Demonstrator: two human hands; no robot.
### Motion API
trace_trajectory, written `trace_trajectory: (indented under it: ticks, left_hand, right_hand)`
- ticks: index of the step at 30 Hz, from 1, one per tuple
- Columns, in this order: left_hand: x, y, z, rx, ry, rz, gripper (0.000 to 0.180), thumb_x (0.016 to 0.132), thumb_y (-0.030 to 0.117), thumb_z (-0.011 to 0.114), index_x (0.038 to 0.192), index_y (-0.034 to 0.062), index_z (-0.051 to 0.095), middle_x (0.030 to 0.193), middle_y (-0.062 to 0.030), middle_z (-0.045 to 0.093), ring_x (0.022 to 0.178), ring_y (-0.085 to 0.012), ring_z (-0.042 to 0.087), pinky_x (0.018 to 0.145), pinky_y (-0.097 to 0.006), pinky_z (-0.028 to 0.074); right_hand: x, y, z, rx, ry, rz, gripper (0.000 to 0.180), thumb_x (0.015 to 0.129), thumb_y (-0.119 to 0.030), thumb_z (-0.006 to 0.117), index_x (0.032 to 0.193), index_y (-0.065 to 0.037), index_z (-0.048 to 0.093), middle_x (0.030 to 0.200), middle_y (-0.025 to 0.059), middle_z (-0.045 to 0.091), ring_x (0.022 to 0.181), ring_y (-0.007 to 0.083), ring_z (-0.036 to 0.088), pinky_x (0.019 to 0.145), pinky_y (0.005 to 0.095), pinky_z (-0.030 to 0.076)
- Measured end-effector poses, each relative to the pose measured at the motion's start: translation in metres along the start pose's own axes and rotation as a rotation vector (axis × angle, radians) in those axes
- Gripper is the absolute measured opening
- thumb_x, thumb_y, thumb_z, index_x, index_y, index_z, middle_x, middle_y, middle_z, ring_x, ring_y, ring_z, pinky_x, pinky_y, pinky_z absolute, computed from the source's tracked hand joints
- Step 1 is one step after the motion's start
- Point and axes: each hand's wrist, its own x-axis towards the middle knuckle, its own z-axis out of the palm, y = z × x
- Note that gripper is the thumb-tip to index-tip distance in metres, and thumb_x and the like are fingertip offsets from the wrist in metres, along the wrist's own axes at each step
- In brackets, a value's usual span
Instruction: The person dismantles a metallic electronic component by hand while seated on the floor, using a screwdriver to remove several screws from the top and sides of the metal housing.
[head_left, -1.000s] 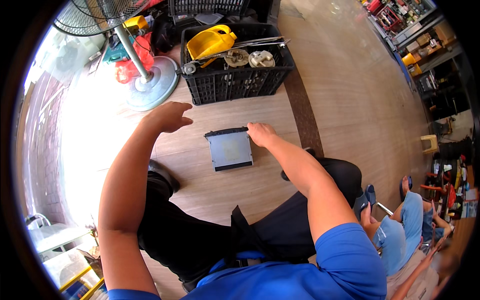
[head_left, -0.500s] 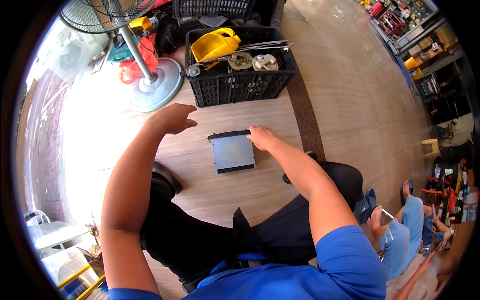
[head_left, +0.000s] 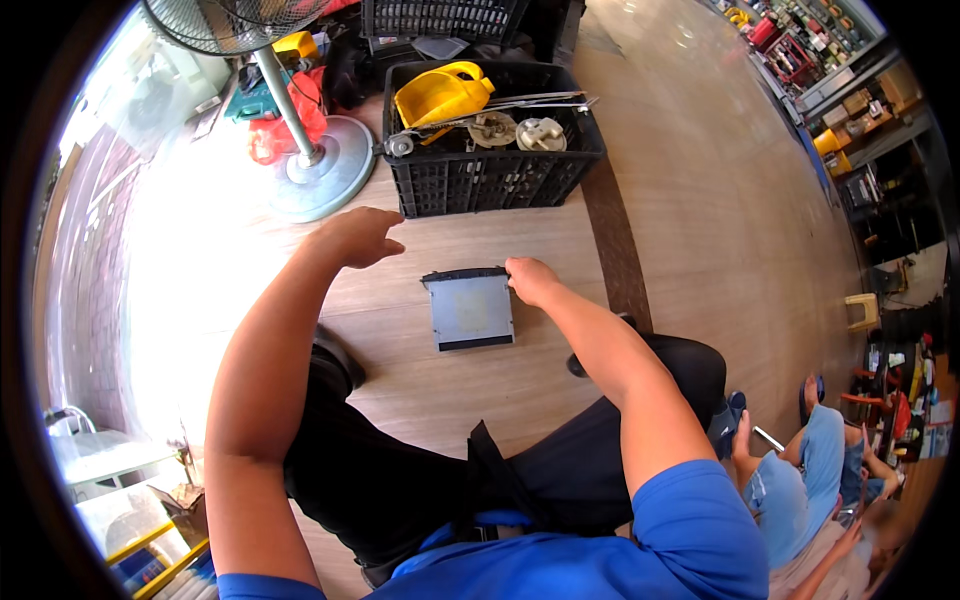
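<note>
A flat, silver-grey metal box [head_left: 472, 312] with a black front strip, like a disc drive or car stereo, is in front of me, low between my knees. My right hand [head_left: 531, 281] is closed at its far right corner, with the fingertips partly hidden behind the edge. To the left of the box and farther off, my left hand [head_left: 362, 238] hovers with thumb and fingers apart, holding nothing. It is near the front left corner of a black plastic crate [head_left: 490, 190].
Inside the crate are a yellow plastic container [head_left: 440, 95], metal rods and round pale parts [head_left: 541, 135]. A standing fan's round base [head_left: 325, 180] is left of it, beside a red bag [head_left: 285, 130]. Another person's legs [head_left: 790, 490] are at the lower right, near a small stool [head_left: 861, 311].
The whole view has shifted slightly. My right hand stays at the box's corner and my left hand stays apart from it; little else differs.
</note>
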Motion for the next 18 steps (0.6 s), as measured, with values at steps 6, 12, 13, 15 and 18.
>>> trace_trajectory:
  ticks: [6,12,13,15,18]
  left_hand:
    - [-0.001,-0.013,0.005,0.003,0.023,0.029,0.055,0.093,0.033,0.063,0.138,0.0052,0.048,0.131,-0.0208,0.058,0.122,-0.0376,0.053,0.102,-0.044,0.044]
    - [0.002,-0.016,0.009,0.012,0.029,0.044,0.056,0.092,0.034,0.063,0.138,0.0061,0.049,0.132,-0.0196,0.058,0.123,-0.0367,0.053,0.102,-0.044,0.044]
    - [0.002,-0.013,0.008,0.012,0.013,0.033,0.056,0.092,0.035,0.064,0.139,0.0073,0.049,0.133,-0.0181,0.057,0.125,-0.0354,0.052,0.103,-0.043,0.043]
    - [0.002,-0.007,0.004,0.009,0.004,0.026,0.056,0.092,0.035,0.064,0.138,0.0072,0.050,0.133,-0.0184,0.057,0.124,-0.0357,0.052,0.103,-0.043,0.043]
    - [0.006,-0.011,0.006,0.021,0.007,0.046,0.056,0.091,0.036,0.064,0.137,0.0067,0.051,0.132,-0.0191,0.058,0.124,-0.0364,0.052,0.102,-0.043,0.043]
  right_hand:
    - [-0.008,-0.028,-0.017,0.009,-0.060,0.160,0.029,0.099,-0.030,0.052,0.104,-0.002,0.060,0.111,0.0169,0.066,0.104,0.0339,0.064,0.088,0.0435,0.053]
    - [0.008,-0.011,0.003,-0.124,-0.097,0.032,0.023,0.099,-0.018,0.046,0.101,-0.003,0.063,0.112,0.0160,0.067,0.104,0.0330,0.065,0.086,0.0441,0.054]
    - [0.011,-0.009,0.009,-0.126,-0.070,-0.001,0.022,0.098,-0.015,0.045,0.100,-0.003,0.063,0.112,0.0154,0.068,0.104,0.0334,0.065,0.086,0.0445,0.054]
    - [0.013,0.000,0.019,-0.127,-0.041,-0.026,0.022,0.097,-0.013,0.044,0.099,-0.003,0.064,0.112,0.0149,0.068,0.104,0.0338,0.066,0.085,0.0448,0.054]
    - [0.011,-0.005,0.020,-0.158,-0.111,-0.050,0.017,0.095,-0.014,0.050,0.103,-0.003,0.061,0.110,0.0184,0.067,0.102,0.0370,0.064,0.087,0.0455,0.053]
